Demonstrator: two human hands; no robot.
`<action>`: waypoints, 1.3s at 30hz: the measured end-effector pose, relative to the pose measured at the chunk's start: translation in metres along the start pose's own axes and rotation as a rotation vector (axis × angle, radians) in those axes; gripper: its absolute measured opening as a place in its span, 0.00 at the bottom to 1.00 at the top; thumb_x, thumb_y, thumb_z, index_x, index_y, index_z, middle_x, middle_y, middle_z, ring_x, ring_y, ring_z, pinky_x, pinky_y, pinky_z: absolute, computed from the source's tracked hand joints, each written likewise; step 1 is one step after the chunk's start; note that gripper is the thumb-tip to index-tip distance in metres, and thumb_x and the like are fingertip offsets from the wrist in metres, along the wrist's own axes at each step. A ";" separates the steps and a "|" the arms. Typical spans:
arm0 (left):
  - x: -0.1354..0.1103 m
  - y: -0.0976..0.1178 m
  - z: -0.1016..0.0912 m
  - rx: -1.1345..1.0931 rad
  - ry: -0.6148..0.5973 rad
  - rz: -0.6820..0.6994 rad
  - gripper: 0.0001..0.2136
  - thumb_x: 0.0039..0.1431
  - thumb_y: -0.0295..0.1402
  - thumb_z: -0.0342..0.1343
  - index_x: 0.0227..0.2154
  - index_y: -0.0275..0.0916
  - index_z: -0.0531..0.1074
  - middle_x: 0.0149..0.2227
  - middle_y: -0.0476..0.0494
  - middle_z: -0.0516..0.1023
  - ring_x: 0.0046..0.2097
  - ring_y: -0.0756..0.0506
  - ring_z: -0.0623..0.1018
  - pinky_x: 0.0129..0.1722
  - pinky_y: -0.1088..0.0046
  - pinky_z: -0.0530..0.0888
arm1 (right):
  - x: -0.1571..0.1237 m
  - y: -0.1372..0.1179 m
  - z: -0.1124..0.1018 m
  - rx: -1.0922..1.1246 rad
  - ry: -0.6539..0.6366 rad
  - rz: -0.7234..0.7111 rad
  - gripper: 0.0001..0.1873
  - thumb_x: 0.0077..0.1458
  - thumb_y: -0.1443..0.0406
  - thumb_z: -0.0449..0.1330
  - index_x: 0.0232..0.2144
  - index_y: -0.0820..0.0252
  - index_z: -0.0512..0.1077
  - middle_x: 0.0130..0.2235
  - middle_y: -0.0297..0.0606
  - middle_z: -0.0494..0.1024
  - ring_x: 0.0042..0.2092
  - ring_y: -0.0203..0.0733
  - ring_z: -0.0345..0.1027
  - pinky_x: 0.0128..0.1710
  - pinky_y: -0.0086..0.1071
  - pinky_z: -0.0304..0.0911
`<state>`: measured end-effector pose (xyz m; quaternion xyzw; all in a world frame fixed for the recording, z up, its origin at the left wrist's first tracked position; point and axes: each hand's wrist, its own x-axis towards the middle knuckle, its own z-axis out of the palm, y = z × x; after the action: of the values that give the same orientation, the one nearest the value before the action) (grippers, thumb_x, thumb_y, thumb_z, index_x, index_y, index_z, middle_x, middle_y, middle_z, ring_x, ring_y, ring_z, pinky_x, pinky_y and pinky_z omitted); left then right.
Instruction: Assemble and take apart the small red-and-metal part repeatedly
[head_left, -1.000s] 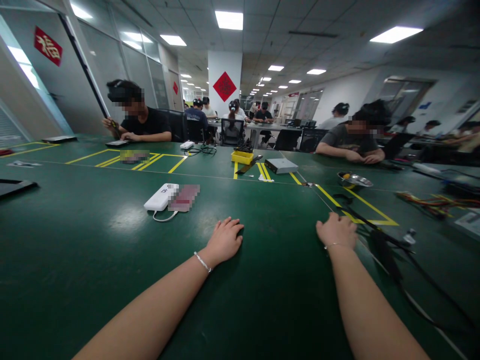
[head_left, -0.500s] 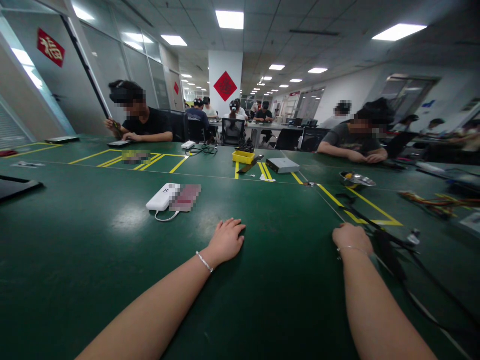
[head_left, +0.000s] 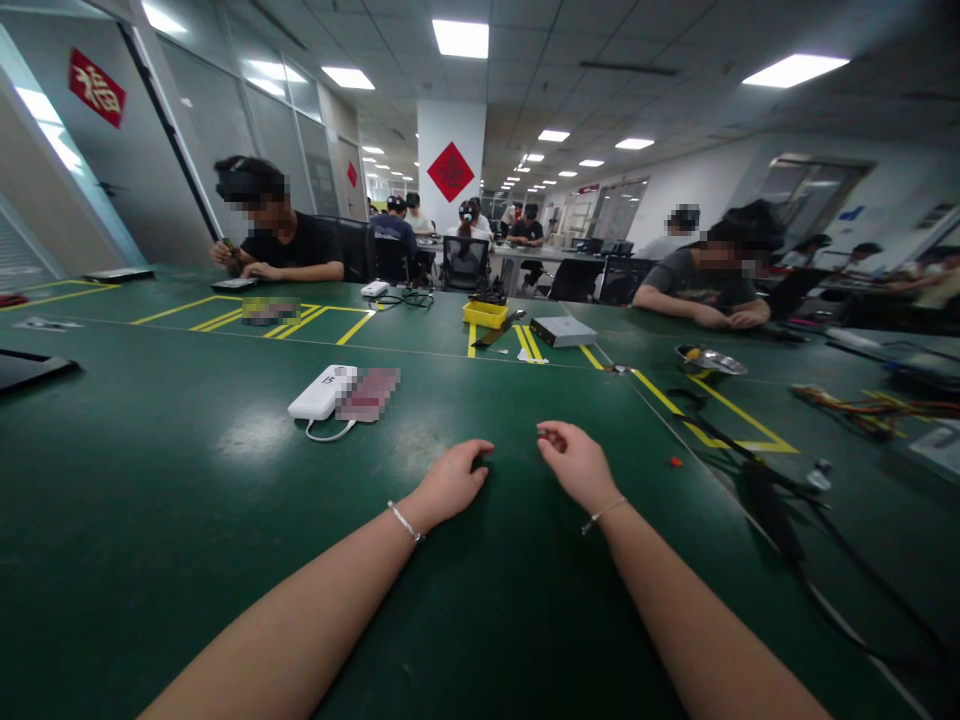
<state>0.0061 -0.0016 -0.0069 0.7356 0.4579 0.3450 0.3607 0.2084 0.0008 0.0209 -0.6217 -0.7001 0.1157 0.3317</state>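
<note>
Over the green worktop point(head_left: 187, 520), holding the left hand point(head_left: 454, 482) with thumb and fingers parted, the right hand point(head_left: 581, 465) at its three o'clock; showing an orange piece point(head_left: 676, 462) farther toward three; pinching a mostly hidden red bit point(head_left: 541, 435) in the right fingers.

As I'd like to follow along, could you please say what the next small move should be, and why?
Probably bring the right hand closer to the left hand: the right hand seems to pinch a small red piece, while the left hand, apparently empty, faces it across a gap with thumb and fingers parted.
</note>
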 end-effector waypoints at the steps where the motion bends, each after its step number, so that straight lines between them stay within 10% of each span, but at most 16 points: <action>1: 0.001 0.000 0.000 -0.184 -0.032 -0.041 0.14 0.50 0.28 0.49 0.42 0.36 0.66 0.42 0.39 0.72 0.44 0.44 0.70 0.46 0.64 0.63 | -0.005 -0.012 0.008 0.016 0.004 -0.087 0.14 0.46 0.64 0.50 0.38 0.59 0.67 0.31 0.36 0.70 0.32 0.36 0.63 0.34 0.31 0.59; 7: 0.004 0.002 -0.001 -0.912 -0.218 -0.227 0.09 0.51 0.27 0.52 0.36 0.32 0.69 0.37 0.38 0.73 0.34 0.51 0.73 0.34 0.77 0.69 | -0.022 -0.044 0.028 -0.054 0.062 -0.334 0.09 0.48 0.65 0.52 0.33 0.59 0.67 0.30 0.37 0.69 0.33 0.39 0.61 0.35 0.33 0.57; 19: 0.004 0.001 -0.006 -1.143 -0.217 -0.314 0.07 0.52 0.25 0.51 0.35 0.32 0.69 0.32 0.44 0.72 0.31 0.54 0.72 0.33 0.80 0.69 | -0.022 -0.044 0.025 -0.125 0.005 -0.445 0.17 0.51 0.58 0.50 0.42 0.59 0.64 0.35 0.40 0.70 0.38 0.42 0.61 0.39 0.35 0.55; 26: 0.004 -0.004 -0.014 -1.272 -0.231 -0.329 0.07 0.54 0.27 0.49 0.36 0.32 0.68 0.31 0.43 0.71 0.34 0.50 0.74 0.34 0.76 0.70 | 0.005 0.034 -0.028 -0.548 0.236 0.106 0.22 0.51 0.62 0.46 0.48 0.64 0.59 0.48 0.50 0.62 0.49 0.51 0.53 0.45 0.44 0.50; 31: 0.004 -0.003 -0.015 -1.280 -0.220 -0.345 0.07 0.54 0.27 0.49 0.36 0.33 0.68 0.31 0.43 0.72 0.34 0.50 0.74 0.35 0.75 0.69 | 0.003 0.110 -0.069 -0.597 0.177 0.624 0.25 0.49 0.62 0.44 0.50 0.65 0.59 0.48 0.55 0.61 0.50 0.57 0.53 0.42 0.47 0.54; 39: 0.004 -0.003 -0.016 -1.312 -0.225 -0.350 0.07 0.54 0.26 0.48 0.35 0.33 0.68 0.30 0.44 0.72 0.34 0.50 0.74 0.34 0.75 0.69 | 0.000 0.138 -0.076 -0.523 0.098 0.743 0.19 0.43 0.67 0.48 0.38 0.59 0.71 0.44 0.52 0.66 0.45 0.60 0.59 0.37 0.47 0.58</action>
<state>-0.0075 0.0063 -0.0005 0.3116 0.2263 0.4091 0.8273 0.3643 0.0089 -0.0009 -0.8982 -0.4190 0.0164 0.1323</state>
